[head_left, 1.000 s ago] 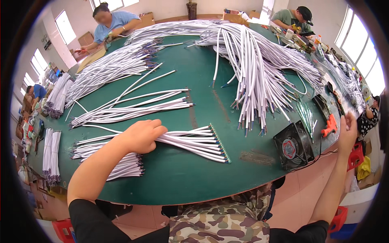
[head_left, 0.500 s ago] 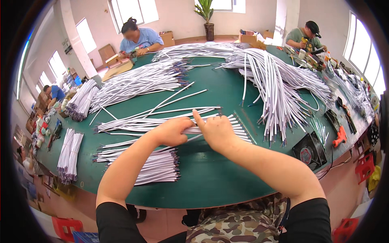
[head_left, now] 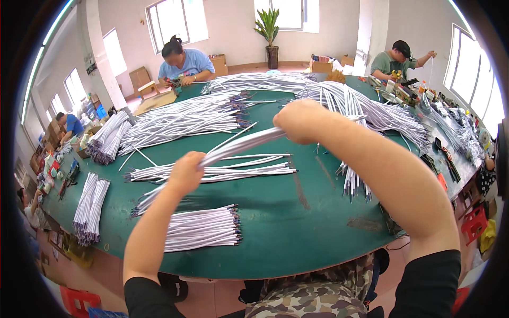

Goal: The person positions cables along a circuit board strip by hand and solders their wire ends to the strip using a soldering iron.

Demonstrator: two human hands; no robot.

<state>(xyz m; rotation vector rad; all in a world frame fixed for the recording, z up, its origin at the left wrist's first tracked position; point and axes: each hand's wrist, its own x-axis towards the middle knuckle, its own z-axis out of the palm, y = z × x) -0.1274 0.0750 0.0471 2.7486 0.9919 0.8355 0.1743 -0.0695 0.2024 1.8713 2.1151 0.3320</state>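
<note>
A bundle of white cables (head_left: 242,142) is stretched at a slant above the table. My left hand (head_left: 186,172) is closed round its nearer, left part, and the cable ends hang out below that hand. Higher and to the right, my right hand (head_left: 303,121) grips the same bundle, with some ends poking out past the wrist. Beneath lie several loose cables (head_left: 249,169) on the green table (head_left: 307,233). Closer to me, beside my left forearm, rests a neat stack of cables (head_left: 204,229) with dark wire ends.
Two cable bundles (head_left: 91,206) lie at the left. Large cable piles spread across the far left (head_left: 180,119) and far right (head_left: 376,108). Pliers-like tools (head_left: 448,159) and clutter line the right edge. One co-worker (head_left: 185,66) sits across the table, another (head_left: 395,63) at the far right.
Both hands have lifted a cable bundle off the table, the right hand moving up and away, the left moving left. Fewer loose cables lie in the middle.
</note>
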